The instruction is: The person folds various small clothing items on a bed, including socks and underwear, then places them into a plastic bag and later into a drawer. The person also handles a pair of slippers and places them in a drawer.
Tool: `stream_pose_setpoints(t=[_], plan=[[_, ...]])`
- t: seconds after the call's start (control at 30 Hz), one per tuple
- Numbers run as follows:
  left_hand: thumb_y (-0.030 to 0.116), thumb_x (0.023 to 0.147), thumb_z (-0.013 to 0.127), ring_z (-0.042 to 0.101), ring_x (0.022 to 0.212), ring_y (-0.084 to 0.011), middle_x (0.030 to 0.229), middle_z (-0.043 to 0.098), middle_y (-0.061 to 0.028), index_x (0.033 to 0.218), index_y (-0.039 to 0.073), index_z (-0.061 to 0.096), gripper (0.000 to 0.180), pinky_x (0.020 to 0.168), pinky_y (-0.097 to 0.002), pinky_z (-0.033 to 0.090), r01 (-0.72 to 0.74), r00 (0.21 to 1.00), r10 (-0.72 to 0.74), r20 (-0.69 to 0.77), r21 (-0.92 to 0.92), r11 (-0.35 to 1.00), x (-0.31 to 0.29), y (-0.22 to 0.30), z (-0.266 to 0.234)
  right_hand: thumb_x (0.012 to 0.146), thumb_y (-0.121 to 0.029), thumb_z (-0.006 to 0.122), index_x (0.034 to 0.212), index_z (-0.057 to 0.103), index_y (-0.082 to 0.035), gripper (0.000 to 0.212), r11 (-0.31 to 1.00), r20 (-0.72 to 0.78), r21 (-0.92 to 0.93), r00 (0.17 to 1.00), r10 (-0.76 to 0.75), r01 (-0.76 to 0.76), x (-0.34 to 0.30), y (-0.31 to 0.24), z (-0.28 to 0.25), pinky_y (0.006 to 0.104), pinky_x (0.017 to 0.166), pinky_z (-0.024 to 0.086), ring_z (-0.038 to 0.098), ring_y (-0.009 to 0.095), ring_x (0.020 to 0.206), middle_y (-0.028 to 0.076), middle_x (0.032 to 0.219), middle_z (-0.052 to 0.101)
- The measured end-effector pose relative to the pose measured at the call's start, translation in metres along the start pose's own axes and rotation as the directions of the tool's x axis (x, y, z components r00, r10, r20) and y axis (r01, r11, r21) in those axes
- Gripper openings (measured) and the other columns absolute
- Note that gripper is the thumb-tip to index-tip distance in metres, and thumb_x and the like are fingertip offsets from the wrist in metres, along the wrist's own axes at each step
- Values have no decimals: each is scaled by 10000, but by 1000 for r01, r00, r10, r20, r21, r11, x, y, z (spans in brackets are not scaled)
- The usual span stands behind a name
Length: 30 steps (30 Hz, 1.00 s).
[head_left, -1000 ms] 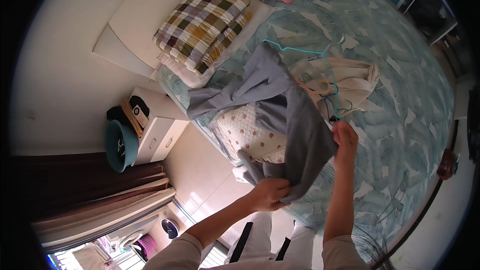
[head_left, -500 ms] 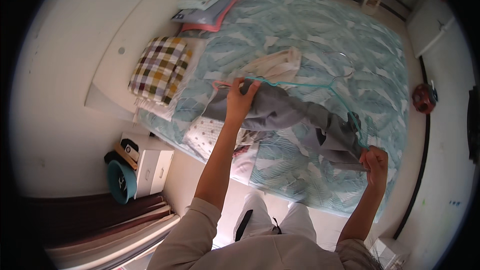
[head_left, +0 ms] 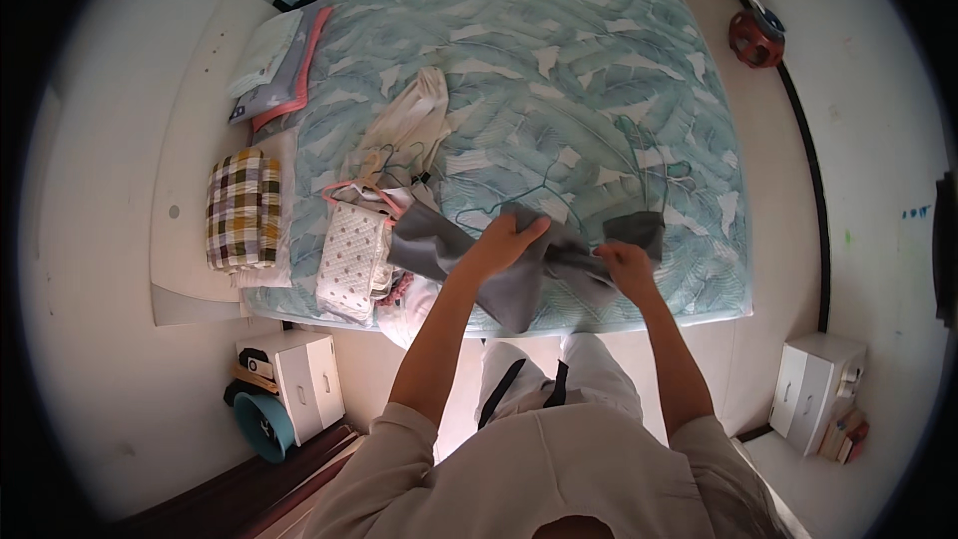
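Head view: my left hand (head_left: 507,240) grips the grey cloth garment (head_left: 519,265) near its middle, and my right hand (head_left: 627,265) pinches a fold of it beside the dark end. It lies at the near edge of the leaf-print teal bed (head_left: 599,60), long axis left to right. No containers; white dotted folded fabric (head_left: 349,258) lies left.

Big bed (head_left: 559,70) with a teal leaf-print cover stretches up and away from the fingers. Left of them there's a white dotted folded cloth (head_left: 349,258), with a cream garment (head_left: 404,135) and a few wire hangers (head_left: 394,168) just above it. Further left sits a plaid pillow (head_left: 242,210). A white nightstand (head_left: 299,379) is down-left, another white cabinet (head_left: 816,387) down-right, and a red round thing (head_left: 755,38) lies on the floor far up-right.
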State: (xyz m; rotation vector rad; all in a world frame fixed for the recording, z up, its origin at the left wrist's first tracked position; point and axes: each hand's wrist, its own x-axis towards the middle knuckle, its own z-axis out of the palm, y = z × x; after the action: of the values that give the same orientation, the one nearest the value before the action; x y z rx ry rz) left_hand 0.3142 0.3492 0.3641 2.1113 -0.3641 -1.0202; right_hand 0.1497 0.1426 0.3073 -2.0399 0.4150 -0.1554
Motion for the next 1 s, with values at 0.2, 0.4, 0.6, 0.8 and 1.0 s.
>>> stream_pose_setpoints(t=[0.2, 0.4, 0.6, 0.8, 1.0], plan=[[414, 894, 514, 555, 1009, -169, 1128, 581, -80, 1168, 16, 523, 483, 864, -308, 442, -311, 950, 154, -273, -751, 582, -61, 77, -15, 865, -282, 522, 854, 688, -52, 284, 936, -233, 130, 908, 348, -326, -13, 133, -9, 346, 600, 457, 628, 238, 658, 128, 725, 657], [419, 921, 427, 521, 1109, -256, 1202, 549, -117, 1214, 42, 497, 482, 977, -392, 386, -538, 828, 242, -506, -839, 87, -82, 79, -39, 872, -269, 521, 876, 691, -31, 292, 925, -534, 213, 756, 379, -314, 20, 169, -77, 363, 676, 468, 640, 250, 751, 141, 821, 672], [436, 916, 427, 528, 1097, -265, 1182, 561, -115, 1201, 40, 501, 493, 970, -398, 389, -416, 873, 332, -358, -901, 121, -87, 58, -39, 899, -291, 489, 860, 685, -33, 327, 928, -565, -12, 768, 302, -373, 46, 211, -112, 314, 521, 373, 464, 125, 514, 39, 555, 533], [209, 812, 653, 599, 914, -193, 1019, 608, -74, 1080, 51, 555, 325, 803, -327, 491, -258, 958, -17, -287, -885, 389, -55, 43, 21, 905, -413, 440, 938, 672, -54, 430, 931, -554, -48, 786, 276, -361, 97, 239, -128, 363, 654, 444, 599, 245, 708, 117, 703, 621], [277, 777, 678, 583, 965, -217, 1067, 591, -105, 1123, 42, 532, 444, 856, -347, 468, -229, 973, 36, -229, -926, 301, -75, 14, 24, 882, -563, 391, 1120, 561, 27, 658, 710, -455, -588, 884, 104, -386, 103, 218, -76, 417, 877, 410, 556, 388, 971, 256, 983, 596]])
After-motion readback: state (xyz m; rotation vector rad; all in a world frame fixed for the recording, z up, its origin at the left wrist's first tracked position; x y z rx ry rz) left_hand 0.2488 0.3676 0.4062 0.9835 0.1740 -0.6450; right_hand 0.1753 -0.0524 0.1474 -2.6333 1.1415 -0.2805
